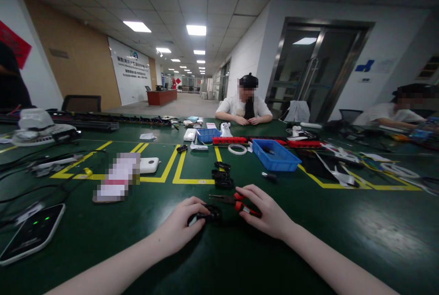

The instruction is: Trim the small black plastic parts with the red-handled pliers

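My left hand (192, 222) is closed around one end of a small black part (214, 214) low over the green table; its exact kind is too dark to make out. Long-nose pliers (239, 203) with red and black handles are in my right hand (265, 210), the fingers and thumb on the grips. Their jaws point left, just above the black part, and I cannot tell whether they touch it. Just beyond the pliers several similar black parts (222, 177) lie in a short column.
A blue bin (276, 160) stands ahead to the right with a dark item inside. Near it lie a black cylinder (269, 176) and a tape roll (237, 149). Phones (34, 231) and cables lie left. Across the table sits a person (244, 103); another sits far right.
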The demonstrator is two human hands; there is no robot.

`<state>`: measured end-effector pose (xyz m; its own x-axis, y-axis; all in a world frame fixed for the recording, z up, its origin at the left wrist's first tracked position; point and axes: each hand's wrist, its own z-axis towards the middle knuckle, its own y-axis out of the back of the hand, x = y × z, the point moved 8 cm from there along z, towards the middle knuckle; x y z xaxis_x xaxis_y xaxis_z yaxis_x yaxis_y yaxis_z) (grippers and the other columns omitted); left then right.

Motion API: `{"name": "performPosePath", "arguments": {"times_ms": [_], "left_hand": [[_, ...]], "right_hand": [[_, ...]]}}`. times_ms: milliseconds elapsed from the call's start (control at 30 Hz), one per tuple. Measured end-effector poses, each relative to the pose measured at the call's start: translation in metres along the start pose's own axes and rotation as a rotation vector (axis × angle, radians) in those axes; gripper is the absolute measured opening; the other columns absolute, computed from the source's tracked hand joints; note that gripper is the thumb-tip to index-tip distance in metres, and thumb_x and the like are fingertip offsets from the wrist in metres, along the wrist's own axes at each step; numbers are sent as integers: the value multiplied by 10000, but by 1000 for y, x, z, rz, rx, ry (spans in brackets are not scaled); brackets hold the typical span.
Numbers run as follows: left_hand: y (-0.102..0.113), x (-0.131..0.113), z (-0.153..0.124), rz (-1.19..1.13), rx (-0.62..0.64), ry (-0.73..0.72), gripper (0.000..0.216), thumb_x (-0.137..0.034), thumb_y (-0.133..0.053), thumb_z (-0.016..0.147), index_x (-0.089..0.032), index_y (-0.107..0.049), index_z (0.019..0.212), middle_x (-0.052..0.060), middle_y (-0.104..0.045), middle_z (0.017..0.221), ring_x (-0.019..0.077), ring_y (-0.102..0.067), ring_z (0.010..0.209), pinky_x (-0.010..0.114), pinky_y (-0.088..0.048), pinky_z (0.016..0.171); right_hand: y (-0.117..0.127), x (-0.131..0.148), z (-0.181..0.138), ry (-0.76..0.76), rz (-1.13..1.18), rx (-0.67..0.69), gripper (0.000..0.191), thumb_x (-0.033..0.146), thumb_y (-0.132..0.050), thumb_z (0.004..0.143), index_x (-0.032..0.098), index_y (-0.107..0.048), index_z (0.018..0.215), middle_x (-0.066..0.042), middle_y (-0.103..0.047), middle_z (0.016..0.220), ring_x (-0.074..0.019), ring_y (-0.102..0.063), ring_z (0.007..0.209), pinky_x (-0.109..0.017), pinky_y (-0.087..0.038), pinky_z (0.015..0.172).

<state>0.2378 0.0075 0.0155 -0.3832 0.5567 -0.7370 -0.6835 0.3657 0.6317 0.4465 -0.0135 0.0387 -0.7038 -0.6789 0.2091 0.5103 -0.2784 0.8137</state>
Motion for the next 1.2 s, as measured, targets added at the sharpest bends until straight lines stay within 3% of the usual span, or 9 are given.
{"name": "performPosePath", "arguments": {"times_ms": [167, 267, 500, 667, 800, 1200], "left_hand": [[0, 0, 0, 0, 1, -8, 259, -106, -521, 895, -225, -696, 1043, 64, -630, 1174, 226, -583, 1134, 405, -432, 1040], [-1, 2, 0, 13, -6, 0, 234, -108, -539, 884, -223, -697, 1014, 65, -624, 1179, 234, -582, 1135, 416, -435, 1035], [1, 4, 1, 30, -18, 15, 145, -170, -645, 851, -215, -720, 967, 68, -636, 1159, 244, -606, 1102, 409, -456, 1004], [2, 8, 4, 76, 6, 6, 170, -209, -605, 901, -243, -763, 955, 47, -684, 1096, 234, -642, 1018, 390, -477, 935], [1, 9, 4, 135, 3, -16, 171, -227, -588, 916, -240, -757, 938, 42, -700, 1081, 235, -643, 1005, 390, -472, 915], [4, 8, 1, 160, -14, -12, 278, -139, -410, 963, -217, -677, 978, 42, -706, 1028, 225, -629, 990, 379, -469, 897]], "right_hand": [[-2, 6, 2, 12, -65, 47, 501, 400, -701, 809, 203, -545, 1243, -131, -608, 1150, -262, -620, 1009, -413, -543, 862], [-3, 14, 4, 22, -109, 91, 492, 354, -724, 792, 202, -552, 1227, -128, -613, 1162, -271, -607, 1049, -443, -523, 912], [-6, 21, 10, 67, -133, 155, 410, 288, -629, 863, 199, -515, 1247, -120, -617, 1182, -275, -569, 1138, -533, -408, 1067], [-5, 21, 11, 22, -79, 202, 370, 275, -610, 865, 176, -532, 1213, -133, -617, 1168, -266, -571, 1094, -456, -479, 967], [-9, 25, 9, 72, -78, 228, 385, 290, -654, 810, 160, -559, 1160, -122, -643, 1106, -268, -589, 1040, -440, -484, 928], [-5, 23, 8, 89, -168, 106, 377, 342, -614, 834, 159, -581, 1162, -137, -668, 1087, -263, -628, 989, -409, -508, 838]]}}
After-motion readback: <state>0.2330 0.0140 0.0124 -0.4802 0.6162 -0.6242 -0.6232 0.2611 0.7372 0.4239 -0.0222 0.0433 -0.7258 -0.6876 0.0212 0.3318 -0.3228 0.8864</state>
